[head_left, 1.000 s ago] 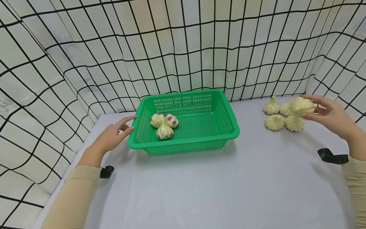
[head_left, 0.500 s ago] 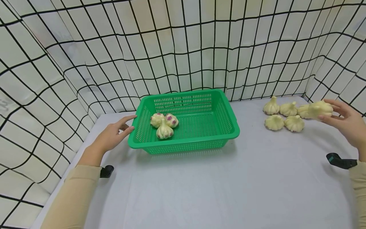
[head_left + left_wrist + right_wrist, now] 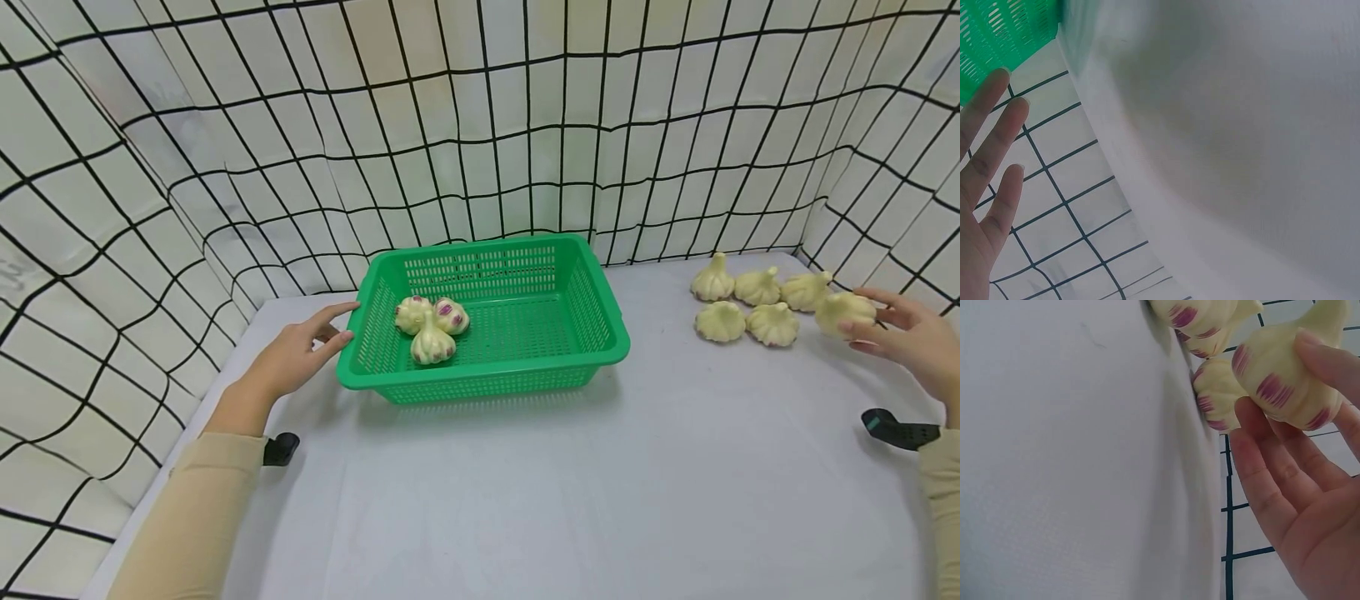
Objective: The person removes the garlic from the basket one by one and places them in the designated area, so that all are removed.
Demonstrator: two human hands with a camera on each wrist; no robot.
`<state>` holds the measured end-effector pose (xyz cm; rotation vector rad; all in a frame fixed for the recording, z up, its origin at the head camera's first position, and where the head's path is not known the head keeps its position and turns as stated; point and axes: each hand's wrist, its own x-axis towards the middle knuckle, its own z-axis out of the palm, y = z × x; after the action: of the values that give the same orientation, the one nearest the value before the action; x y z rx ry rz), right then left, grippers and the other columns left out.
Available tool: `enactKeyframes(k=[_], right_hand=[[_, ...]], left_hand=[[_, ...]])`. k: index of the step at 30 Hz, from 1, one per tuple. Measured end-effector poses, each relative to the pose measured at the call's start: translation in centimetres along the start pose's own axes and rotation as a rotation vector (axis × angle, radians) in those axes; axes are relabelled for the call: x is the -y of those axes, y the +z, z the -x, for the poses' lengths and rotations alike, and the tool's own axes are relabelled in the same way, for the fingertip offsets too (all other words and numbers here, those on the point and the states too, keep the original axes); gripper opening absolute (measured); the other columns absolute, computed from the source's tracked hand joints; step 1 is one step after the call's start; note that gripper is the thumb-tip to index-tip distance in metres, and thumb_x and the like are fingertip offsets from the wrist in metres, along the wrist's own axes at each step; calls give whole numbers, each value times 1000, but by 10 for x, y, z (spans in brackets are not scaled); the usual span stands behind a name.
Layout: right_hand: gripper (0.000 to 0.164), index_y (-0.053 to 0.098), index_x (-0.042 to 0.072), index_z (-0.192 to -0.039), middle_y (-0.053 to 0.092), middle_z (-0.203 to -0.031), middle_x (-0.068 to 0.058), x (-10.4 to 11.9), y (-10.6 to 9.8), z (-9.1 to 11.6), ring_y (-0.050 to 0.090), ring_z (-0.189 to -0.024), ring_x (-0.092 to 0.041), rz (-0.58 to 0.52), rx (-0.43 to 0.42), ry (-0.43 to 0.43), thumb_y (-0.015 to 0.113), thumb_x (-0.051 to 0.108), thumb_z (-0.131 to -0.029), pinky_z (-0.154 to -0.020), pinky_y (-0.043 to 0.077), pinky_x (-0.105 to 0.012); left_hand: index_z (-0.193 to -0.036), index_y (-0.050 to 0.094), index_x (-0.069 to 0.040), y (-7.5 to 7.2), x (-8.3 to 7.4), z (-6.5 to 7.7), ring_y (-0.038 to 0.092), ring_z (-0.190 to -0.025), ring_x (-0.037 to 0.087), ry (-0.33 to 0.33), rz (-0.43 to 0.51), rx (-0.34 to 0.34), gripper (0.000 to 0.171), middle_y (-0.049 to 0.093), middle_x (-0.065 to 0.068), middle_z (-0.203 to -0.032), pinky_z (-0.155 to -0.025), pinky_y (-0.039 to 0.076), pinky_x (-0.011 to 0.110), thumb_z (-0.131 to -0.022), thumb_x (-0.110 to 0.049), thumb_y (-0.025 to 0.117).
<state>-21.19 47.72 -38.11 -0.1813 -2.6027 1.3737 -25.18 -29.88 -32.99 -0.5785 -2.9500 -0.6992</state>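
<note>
Just lowered a cream, purple-streaked garlic bulb [image 3: 842, 314], pinched in right hand [image 3: 911, 337], beside five others [image 3: 717, 322] grouped upper right, with three bulbs [image 3: 432, 342] remaining in centre-frame green plastic basket [image 3: 487, 372] by loosely spread left hand [image 3: 296, 358].

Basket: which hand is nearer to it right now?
Left. The left hand is at the left end of the basket, fingertips at its rim; the right hand is well off to its right, holding a garlic bulb.
</note>
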Motion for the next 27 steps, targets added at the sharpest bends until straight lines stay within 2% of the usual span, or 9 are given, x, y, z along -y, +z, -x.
enactKeyframes(k=[4, 6, 12, 14, 15, 16, 19, 21, 27], right_hand=[[66, 32, 17, -159, 36, -133, -37, -5, -2, -1, 46, -77, 17, 73, 59, 48, 65, 25, -103, -65, 52, -14], [72, 27, 10, -162, 31, -141, -45, -8, -2, -2, 44, -77, 18, 78, 83, 78, 65, 28, -103, -65, 52, -14], [79, 24, 10, -163, 20, -151, -50, -13, -2, -5, 45, -75, 20, 80, 119, 141, 67, 34, -101, -64, 51, -12], [80, 24, 7, -162, 16, -151, -50, -13, -2, -6, 61, -88, 2, 94, 130, 147, 66, 36, -101, -64, 50, -12], [86, 18, -2, -161, 15, -151, -50, -13, -2, -8, 60, -89, 2, 104, 139, 145, 66, 37, -102, -64, 50, -12], [87, 17, -4, -160, 16, -150, -50, -13, -2, -9, 59, -89, 1, 117, 143, 144, 65, 38, -102, -64, 50, -12], [90, 12, -8, -159, 19, -148, -52, -13, -2, -12, 59, -87, 3, 131, 160, 143, 63, 39, -103, -64, 49, -11], [91, 9, -10, -158, 22, -146, -53, -15, -2, -14, 43, -75, 19, 137, 171, 144, 63, 38, -103, -63, 48, -11], [92, 4, -12, -156, 16, -147, -53, -19, -2, -16, 42, -73, 21, 138, 194, 154, 60, 40, -104, -62, 46, -10]], left_hand=[[-159, 38, -17, 1, 1, 0, 61, -116, 44, 6, 1, -3, 57, 69, 24, -120, -91, 47, 67, -109, -42, 49], [-159, 38, -17, 1, 1, 0, 61, -117, 44, 8, 1, -4, 56, 69, 24, -120, -91, 47, 67, -109, -41, 49], [-159, 38, -18, 1, 0, 0, 61, -116, 43, 4, 3, -4, 56, 69, 23, -120, -91, 47, 66, -109, -42, 48], [-159, 38, -18, 1, 0, 0, 62, -116, 43, 3, 4, -4, 57, 69, 24, -120, -91, 47, 66, -109, -42, 49], [-159, 38, -18, 0, 0, 0, 62, -116, 43, 2, 3, -4, 57, 69, 24, -120, -90, 47, 66, -109, -42, 49], [-159, 38, -17, 0, 0, 0, 62, -115, 43, 2, 2, -5, 57, 69, 24, -119, -90, 47, 66, -109, -42, 49], [-159, 38, -17, 0, 0, 0, 62, -115, 44, 3, 1, -8, 57, 69, 24, -119, -90, 47, 66, -109, -42, 49], [-158, 38, -16, 0, 0, 0, 62, -115, 44, 6, 0, -10, 57, 69, 25, -119, -90, 47, 67, -109, -41, 49], [-158, 38, -16, 1, 0, 0, 63, -114, 44, 16, 4, -11, 56, 70, 24, -118, -89, 48, 66, -109, -41, 49]])
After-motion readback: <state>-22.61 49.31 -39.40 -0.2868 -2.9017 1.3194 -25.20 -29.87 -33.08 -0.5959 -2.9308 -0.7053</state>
